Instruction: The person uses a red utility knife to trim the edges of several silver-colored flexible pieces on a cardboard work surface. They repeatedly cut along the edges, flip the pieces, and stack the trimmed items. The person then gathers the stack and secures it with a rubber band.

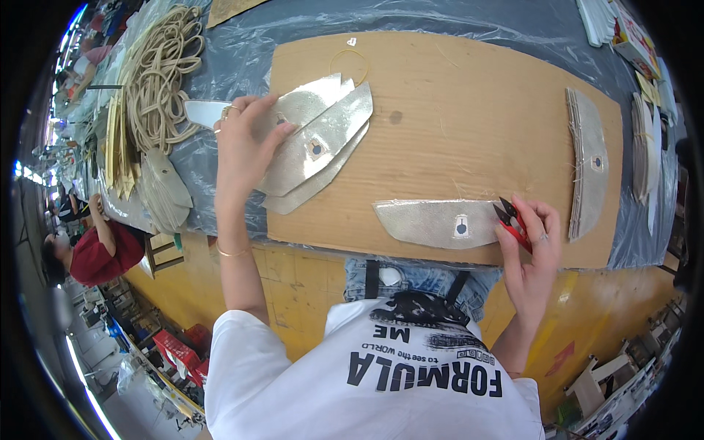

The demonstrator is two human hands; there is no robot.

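Note:
On the left of the cardboard sheet, my left hand [248,143] rests at the edge of a fanned pile of shiny silver-beige leather-like panels [326,150]. Its thumb and forefinger are spread apart over the panels. Each panel is long and curved, and some show a small dark keyhole-like mark. My right hand [534,246] is closed round red-handled thread snips [515,226], their dark blades over the right end of a single panel [425,220]. That panel lies flat at the cardboard's near edge.
The cardboard [455,125] lies on a plastic-covered table [242,55]. A neat stack of panels [587,165] stands at its right, and a yellow rubber band [350,53] at the top. Coiled beige cord [158,73] and more panels [163,191] lie left. A person in red [106,253] sits beyond.

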